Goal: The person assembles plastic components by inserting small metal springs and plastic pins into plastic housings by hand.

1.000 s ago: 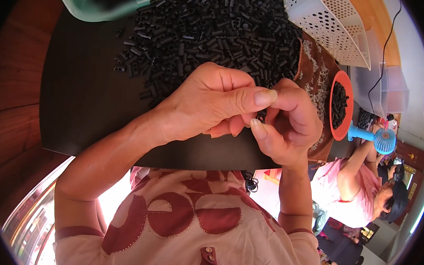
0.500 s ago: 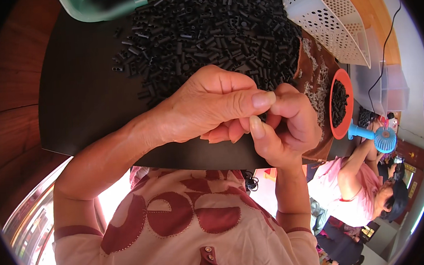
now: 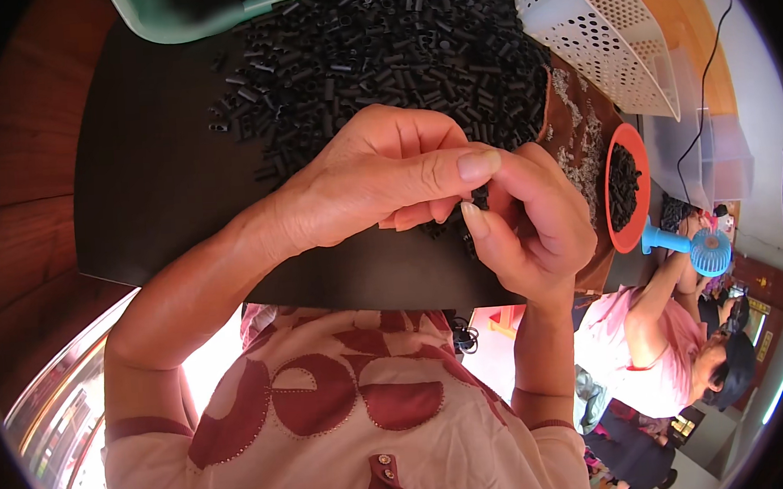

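Note:
My left hand (image 3: 378, 178) and my right hand (image 3: 542, 213) meet above the dark table, thumbs and fingers pinched close together. A small black piece (image 3: 480, 196), like one of the short tubes, shows between the fingertips. My right thumb and forefinger close round it, and my left thumb tip lies against it from above; the fingers hide most of it. Just beyond my hands spreads a heap of short black tubes (image 3: 399, 74). A few dark pieces also show below my fingers; whether they lie on the table or in my right hand, I cannot tell.
A green tray (image 3: 208, 27) stands at the far left, a white perforated basket (image 3: 599, 39) at the far right. To my right are a brown patterned cloth (image 3: 572, 126), an orange-red bowl (image 3: 619, 230) of black pieces and a small blue fan (image 3: 709, 252). Another person (image 3: 657, 336) sits beyond.
Both hands have risen slightly and drawn closer at the fingertips. The right fingers have shifted, and the small black piece between them now shows more clearly.

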### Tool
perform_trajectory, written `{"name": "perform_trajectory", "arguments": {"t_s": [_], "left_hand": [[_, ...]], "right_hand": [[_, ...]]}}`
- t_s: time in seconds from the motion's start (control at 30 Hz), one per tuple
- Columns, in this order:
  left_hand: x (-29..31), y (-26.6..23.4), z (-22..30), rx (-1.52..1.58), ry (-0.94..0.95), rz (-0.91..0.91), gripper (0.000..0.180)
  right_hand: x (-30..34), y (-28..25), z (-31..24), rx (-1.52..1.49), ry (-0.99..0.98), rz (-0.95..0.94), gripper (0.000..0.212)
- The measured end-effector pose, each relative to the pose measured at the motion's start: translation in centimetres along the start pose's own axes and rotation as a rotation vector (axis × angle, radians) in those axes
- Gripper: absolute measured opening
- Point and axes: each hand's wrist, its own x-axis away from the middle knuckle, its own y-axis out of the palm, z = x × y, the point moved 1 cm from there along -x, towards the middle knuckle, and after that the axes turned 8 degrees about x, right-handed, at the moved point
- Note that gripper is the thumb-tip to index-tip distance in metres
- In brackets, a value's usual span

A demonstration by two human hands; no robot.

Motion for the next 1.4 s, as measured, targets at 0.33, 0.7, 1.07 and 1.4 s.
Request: {"name": "perform_trajectory", "arguments": {"t_s": [0.33, 0.7, 1.07, 1.4], "left_hand": [[-0.1, -0.1, 0.1, 0.010, 0.026, 0.065, 0.025], [-0.1, -0.2, 0.0, 0.016, 0.031, 0.099, 0.027], [-0.1, -0.7, -0.4, 0.037, 0.032, 0.108, 0.026], [-0.2, -0.3, -0.2, 0.001, 0.044, 0.094, 0.027]], "right_hand": [[1.1, 0.2, 0.1, 0.016, 0.152, 0.114, 0.018], [1.3, 0.4, -0.3, -0.121, 0.283, 0.152, 0.010], [1.6, 0.4, -0.2, -0.206, 0.349, 0.135, 0.006], [1.8, 0.4, 0.1, -0.456, 0.540, 0.084, 0.012]]}}
